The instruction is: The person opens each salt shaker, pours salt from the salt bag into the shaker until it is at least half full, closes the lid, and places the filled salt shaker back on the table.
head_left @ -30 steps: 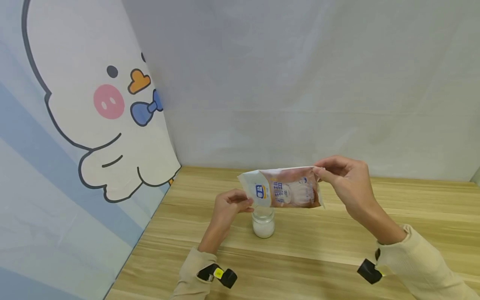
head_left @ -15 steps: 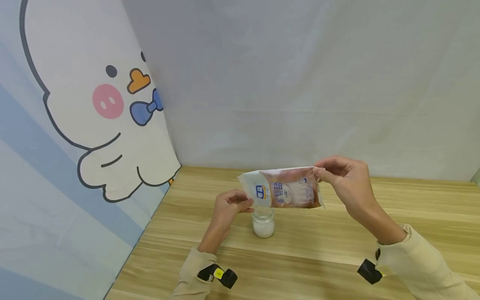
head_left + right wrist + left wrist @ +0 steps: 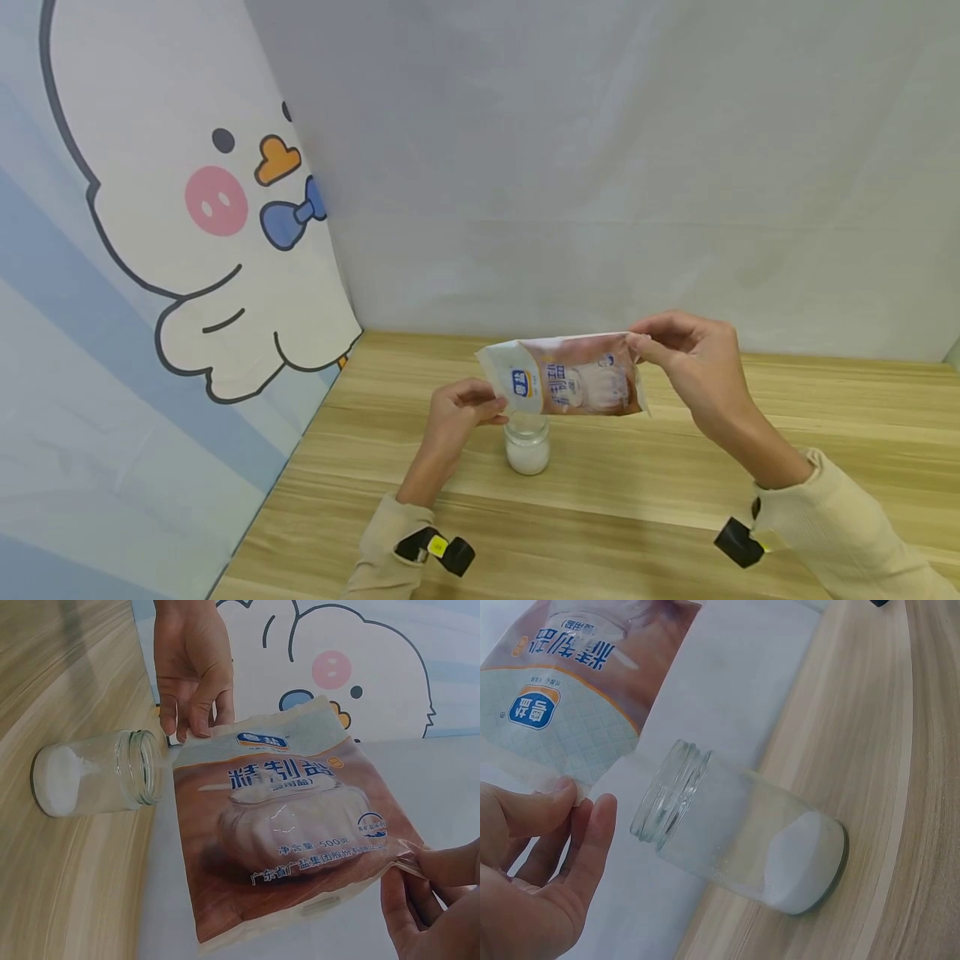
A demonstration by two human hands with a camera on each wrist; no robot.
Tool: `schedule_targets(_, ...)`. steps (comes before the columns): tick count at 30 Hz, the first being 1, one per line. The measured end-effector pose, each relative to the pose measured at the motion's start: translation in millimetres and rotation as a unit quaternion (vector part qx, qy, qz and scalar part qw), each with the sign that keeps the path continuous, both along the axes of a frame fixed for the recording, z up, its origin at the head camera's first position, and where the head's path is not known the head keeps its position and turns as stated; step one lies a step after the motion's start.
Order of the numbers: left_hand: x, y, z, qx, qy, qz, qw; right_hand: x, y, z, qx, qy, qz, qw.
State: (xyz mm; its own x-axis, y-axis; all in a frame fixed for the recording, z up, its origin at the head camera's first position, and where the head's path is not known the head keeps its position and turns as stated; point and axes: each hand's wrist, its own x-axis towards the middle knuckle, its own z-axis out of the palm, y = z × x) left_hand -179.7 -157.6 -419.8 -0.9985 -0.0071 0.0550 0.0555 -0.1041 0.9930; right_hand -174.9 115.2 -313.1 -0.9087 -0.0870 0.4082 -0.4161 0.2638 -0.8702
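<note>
Both hands hold a brown and pale-blue salt bag (image 3: 581,379) tilted above an open glass jar (image 3: 527,450). My left hand (image 3: 453,412) pinches the pale end of the bag near its lower corner. At the other end, my right hand (image 3: 697,362) pinches the upper corner between thumb and fingers. White salt (image 3: 799,859) lies in the bottom of the jar, as the left wrist view shows. From the right wrist, a faint pale streak runs between the bag's lower corner and the jar mouth (image 3: 142,769). The head view has the bag partly covering the jar's rim.
The jar stands on a wood-grain table (image 3: 600,517). A grey-white backdrop (image 3: 637,167) rises behind the table, and a wall panel with a cartoon bird (image 3: 187,167) borders the left side. Each sleeve carries a small black wrist camera.
</note>
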Motion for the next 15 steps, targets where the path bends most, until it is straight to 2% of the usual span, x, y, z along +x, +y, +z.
schedule_targets(15, 1.3, 0.5, 2.5, -0.001, -0.003, 0.003, 1.0000, 0.8, 0.0, 1.7, 0.002, -0.002, -0.002, 1.000)
